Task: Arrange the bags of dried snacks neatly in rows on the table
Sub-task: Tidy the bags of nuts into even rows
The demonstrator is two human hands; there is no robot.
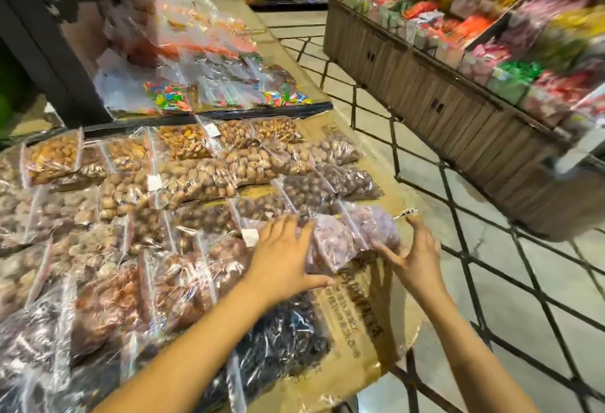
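Clear zip bags of dried snacks (170, 183) lie in rows on a cardboard-covered table (363, 321): tan and orange ones at the back, brown in the middle, near-black ones (278, 347) at the front. At the table's right edge lie two bags of purplish-brown snacks (340, 239). My left hand (284, 258) rests flat on their left side, fingers spread, thumb under the near edge. My right hand (415, 255) is open at their right end, fingertips touching the bag. Neither hand closes around a bag.
A dark shelf post (49, 52) rises at the back left, above a shelf with bags of colourful candy (170, 96). Across the tiled aisle (491, 281) stands a wooden display bin (442, 111) full of bright sweets. The cardboard overhangs the table's right edge.
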